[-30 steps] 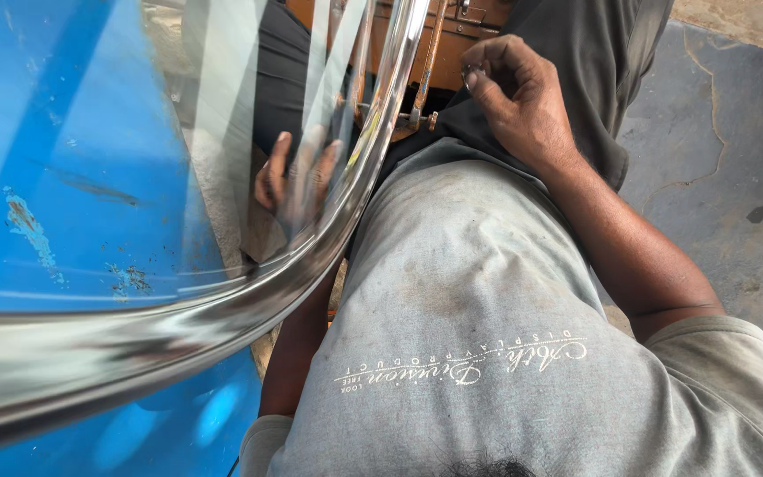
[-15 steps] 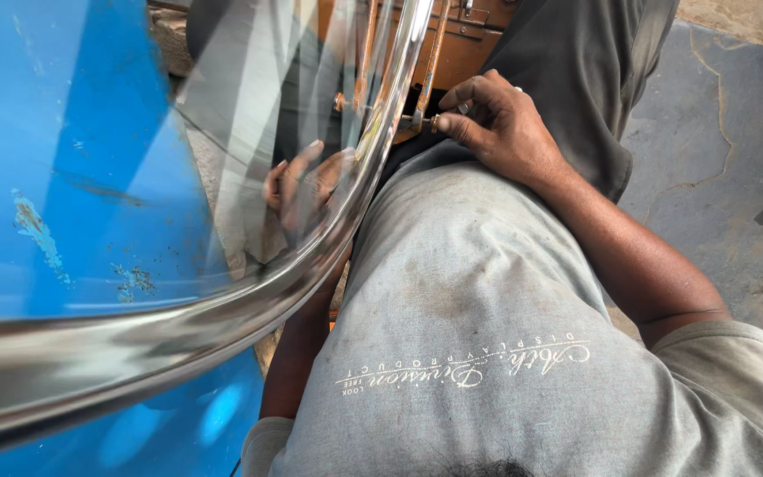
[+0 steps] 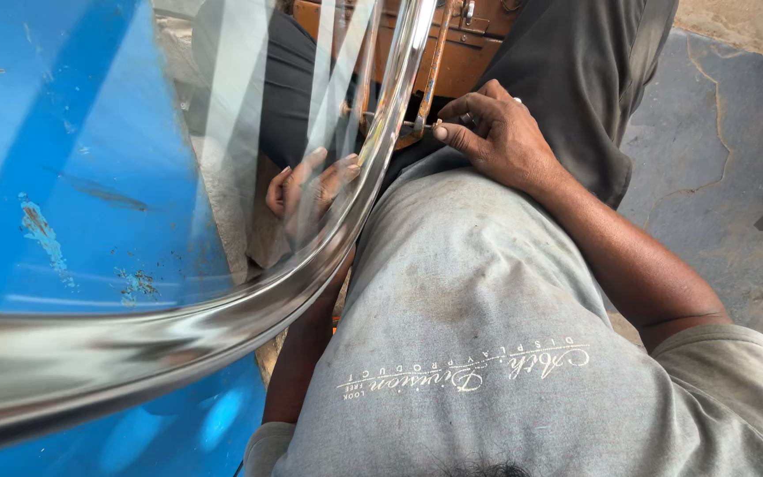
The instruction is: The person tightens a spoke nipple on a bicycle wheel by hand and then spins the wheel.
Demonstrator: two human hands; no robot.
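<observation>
A shiny metal wheel rim (image 3: 359, 208) with thin spokes (image 3: 333, 79) curves from the lower left up to the top centre, across my lap. My left hand (image 3: 306, 190) is on the inner side of the rim, seen through the spokes, with its fingers extended and its thumb against the metal. My right hand (image 3: 501, 137) is on the outer side of the rim, thumb and forefinger pinched on a small metal piece (image 3: 434, 126) at the rim's edge. My grey shirt (image 3: 487, 336) fills the lower middle.
A large blue surface (image 3: 64, 177) with scuffed, rusty spots fills the left side. An orange-brown frame with metal fittings (image 3: 461, 44) sits behind the rim at the top. Dark trousers (image 3: 593, 88) and cracked grey concrete floor (image 3: 717, 177) lie to the right.
My right hand has come down and left from a loose fist above my lap to a pinch at the rim's edge. My left hand stays behind the spokes.
</observation>
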